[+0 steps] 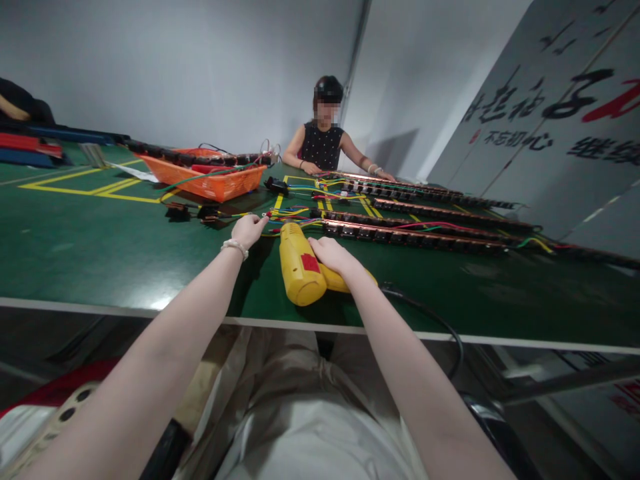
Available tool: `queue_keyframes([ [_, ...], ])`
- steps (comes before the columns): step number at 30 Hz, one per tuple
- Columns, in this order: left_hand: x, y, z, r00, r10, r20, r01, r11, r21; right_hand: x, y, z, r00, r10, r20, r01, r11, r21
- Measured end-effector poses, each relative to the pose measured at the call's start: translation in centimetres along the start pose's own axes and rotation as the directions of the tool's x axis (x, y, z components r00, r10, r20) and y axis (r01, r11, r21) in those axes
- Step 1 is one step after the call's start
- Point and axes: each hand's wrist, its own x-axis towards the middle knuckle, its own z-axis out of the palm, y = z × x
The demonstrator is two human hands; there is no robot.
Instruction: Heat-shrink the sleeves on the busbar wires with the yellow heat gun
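Note:
A yellow heat gun with a red label lies over the front of the green table, its nozzle end toward the wires. My right hand is closed round its handle. To the left of it, my left hand, with a bracelet at the wrist, pinches a wire end with a red sleeve. Coloured wires run from there to long black strips with copper edges, which lie across the table to the right. Small black connectors sit just beyond my left hand.
An orange basket with black strips and wires stands at the back left. Across the green table, a person has both hands by the far strips. A black cord hangs over the front edge at the right.

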Motion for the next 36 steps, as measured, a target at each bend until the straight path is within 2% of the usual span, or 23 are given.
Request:
queue_keyframes([
  [6,-0.7,1.0,0.0,0.994,0.059,-0.09,-0.067,0.993,-0.095,0.0,-1.7,0.7,0.999,-0.049,-0.022,0.048,0.998,-0.026],
  [13,-1.0,1.4,-0.9,0.998,0.042,-0.047,-0.051,0.974,-0.219,0.7,-3.1,1.7,0.995,-0.093,-0.02,0.092,0.995,-0.037],
  [19,-1.0,1.1,-1.2,0.997,0.07,-0.036,-0.076,0.976,-0.206,0.8,-3.3,1.4,0.997,-0.076,0.018,0.075,0.996,0.045],
  [24,-0.4,0.7,-1.0,0.994,0.086,-0.071,-0.099,0.976,-0.196,1.7,-1.9,1.3,0.997,-0.073,0.02,0.07,0.991,0.114],
  [30,0.2,-0.1,-0.4,0.991,0.113,-0.076,-0.13,0.955,-0.268,3.1,1.1,0.4,0.998,-0.064,0.006,0.062,0.986,0.155],
  [36,0.2,0.0,-0.5,0.986,0.142,-0.091,-0.162,0.949,-0.272,3.4,4.4,-0.9,0.999,-0.018,-0.032,0.024,0.984,0.176],
])
